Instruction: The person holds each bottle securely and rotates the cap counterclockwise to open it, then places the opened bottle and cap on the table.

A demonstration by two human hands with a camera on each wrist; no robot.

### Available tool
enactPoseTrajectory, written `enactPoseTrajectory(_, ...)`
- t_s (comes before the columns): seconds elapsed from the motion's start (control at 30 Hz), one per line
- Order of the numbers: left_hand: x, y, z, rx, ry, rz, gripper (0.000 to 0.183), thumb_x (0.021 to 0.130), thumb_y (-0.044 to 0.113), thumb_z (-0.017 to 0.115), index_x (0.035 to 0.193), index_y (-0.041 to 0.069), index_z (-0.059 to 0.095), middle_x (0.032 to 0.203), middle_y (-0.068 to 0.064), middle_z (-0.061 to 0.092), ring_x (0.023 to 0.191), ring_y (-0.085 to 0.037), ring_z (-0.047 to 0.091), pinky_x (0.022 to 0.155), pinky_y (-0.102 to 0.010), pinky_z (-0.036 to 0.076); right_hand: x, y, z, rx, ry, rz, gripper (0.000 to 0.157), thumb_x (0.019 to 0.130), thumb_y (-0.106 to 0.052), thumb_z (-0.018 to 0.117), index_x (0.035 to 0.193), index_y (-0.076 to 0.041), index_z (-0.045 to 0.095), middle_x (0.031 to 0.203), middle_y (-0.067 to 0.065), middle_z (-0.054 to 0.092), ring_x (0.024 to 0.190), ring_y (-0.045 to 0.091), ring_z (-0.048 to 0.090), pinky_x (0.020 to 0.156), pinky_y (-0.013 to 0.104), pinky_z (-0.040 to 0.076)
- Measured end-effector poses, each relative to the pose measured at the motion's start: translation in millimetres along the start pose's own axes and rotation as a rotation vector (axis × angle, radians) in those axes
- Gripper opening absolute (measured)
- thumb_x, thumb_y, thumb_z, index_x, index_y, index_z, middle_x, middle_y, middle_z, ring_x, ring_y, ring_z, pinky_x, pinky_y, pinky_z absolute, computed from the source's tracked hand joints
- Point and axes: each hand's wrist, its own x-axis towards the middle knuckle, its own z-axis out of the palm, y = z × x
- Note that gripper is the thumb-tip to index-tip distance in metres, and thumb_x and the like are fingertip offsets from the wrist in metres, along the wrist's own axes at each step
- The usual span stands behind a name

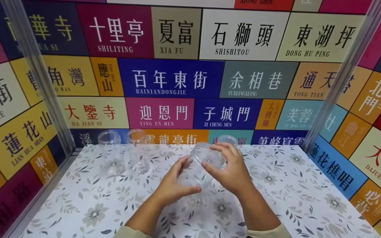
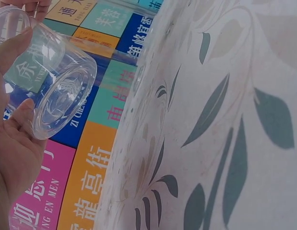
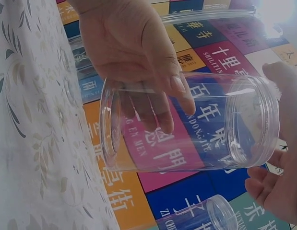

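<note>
The blue panel (image 1: 171,78) bears 百年東街 / BAINIANDONGJIE. Along its top edge: maroon panel (image 1: 115,31), SHILITING; tan panel (image 1: 176,33), XIA FU; white panel (image 1: 243,34), SHISHITOU. At its right edge: grey panel (image 1: 257,80), YUXIANGXIANG. Along its bottom edge: pink panel (image 1: 161,113), YING EN MEN; indigo panel (image 1: 227,114), ZI CHENG MEN.

Clear cylindrical jar (image 3: 206,153), tilted; held above the table (image 1: 78,198).

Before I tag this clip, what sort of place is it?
Probably a purpose-built booth: colourful lettered panels on three sides, upright metal-looking posts at the corners, and a flower-patterned tabletop.
</note>
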Motion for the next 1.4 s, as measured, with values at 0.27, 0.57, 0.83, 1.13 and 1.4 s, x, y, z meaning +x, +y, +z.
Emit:
enactPoseTrajectory(0.27, -0.1, 0.6, 0.1, -0.005, 0.004, -0.007, 0.110, 0.074, 0.038, 0.099, 0.164, 0.038, 0.036, 0.171, 0.004, 0.044, 0.163, -0.027, 0.035, 0.135, -0.055, 0.027, 0.4, -1.1, 0.6, -0.003, -0.001, 0.037, 0.057, 0.085, -0.056, 0.086, 0.132, -0.028, 0.073, 0.149, -0.004, 0.060, 0.145, 0.027, 0.050, 0.116, 0.060, 0.049)
enactPoseTrajectory(0.57, 0.4, 0.6, 0.0, -0.005, 0.006, 0.010, 0.112, 0.073, 0.038, 0.099, 0.165, 0.034, 0.035, 0.171, 0.003, 0.043, 0.163, -0.025, 0.035, 0.135, -0.052, 0.027, -0.8, -1.8, -1.4, 0.063, -0.048, -0.038, 0.043, 0.092, -0.035, 0.081, 0.134, -0.025, 0.073, 0.151, -0.006, 0.059, 0.146, 0.024, 0.051, 0.115, 0.058, 0.049)
enactPoseTrajectory(0.83, 0.5, 0.5, 0.8, -0.013, 0.001, 0.006, 0.112, 0.074, 0.033, 0.099, 0.165, 0.034, 0.035, 0.171, 0.003, 0.043, 0.163, -0.025, 0.034, 0.135, -0.051, 0.027, -2.0, -1.8, -2.7, 0.095, -0.082, -0.072, 0.044, 0.092, -0.017, 0.070, 0.136, -0.020, 0.071, 0.152, -0.008, 0.058, 0.145, 0.021, 0.053, 0.115, 0.058, 0.050)
enactPoseTrajectory(1.13, 0.3, 1.2, 1.1, -0.004, 0.008, -0.012, 0.113, 0.071, 0.040, 0.101, 0.164, 0.038, 0.036, 0.169, 0.005, 0.046, 0.163, -0.025, 0.035, 0.134, -0.052, 0.030, -0.4, -0.1, -3.5, 0.036, -0.030, -0.022, 0.053, 0.091, -0.045, 0.082, 0.139, -0.029, 0.069, 0.154, -0.004, 0.056, 0.151, 0.027, 0.047, 0.121, 0.065, 0.043)
enactPoseTrajectory(1.4, 0.0, -0.3, 1.4, 0.009, 0.009, -0.006, 0.111, 0.072, 0.042, 0.100, 0.163, 0.040, 0.037, 0.170, 0.003, 0.046, 0.162, -0.027, 0.037, 0.133, -0.058, 0.030, 1.0, -2.0, -2.5, -0.086, -0.031, 0.099, 0.076, 0.086, -0.070, 0.078, 0.146, -0.026, 0.065, 0.158, 0.000, 0.055, 0.152, 0.033, 0.044, 0.123, 0.071, 0.038)
